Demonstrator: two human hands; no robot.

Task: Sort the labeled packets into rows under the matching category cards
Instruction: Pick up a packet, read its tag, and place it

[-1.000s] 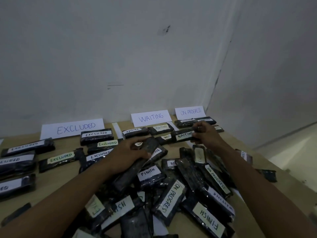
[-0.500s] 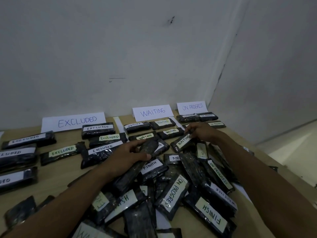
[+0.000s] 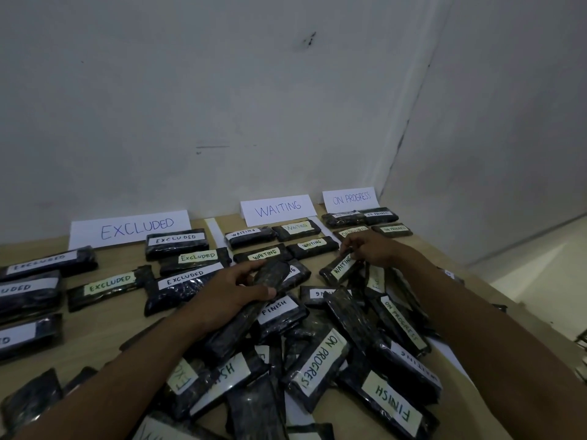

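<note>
Rows (image 3: 313, 244) stand started under EXCLUDED (image 3: 130, 229), WAITING (image 3: 278, 209) and ON PROGRESS (image 3: 349, 198) cards; big pile (image 3: 320, 360) left. Left hand (image 3: 219, 293) grips a packet (image 3: 270, 274); right hand (image 3: 371, 249) pinches a WAITING packet (image 3: 341, 266).

Two arms in shot: L hand (image 3: 222, 292) & R hand (image 3: 374, 249), both bare. L forearm (image 3: 120, 369) & R forearm (image 3: 492, 328) uncovered right to frame edge.

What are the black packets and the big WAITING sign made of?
The WAITING packet in the right hand: probably glossy black plastic wrap, crinkled and glinting; its label looks like matte paper. The WAITING card: likely plain white paper, dull, handwritten.
</note>
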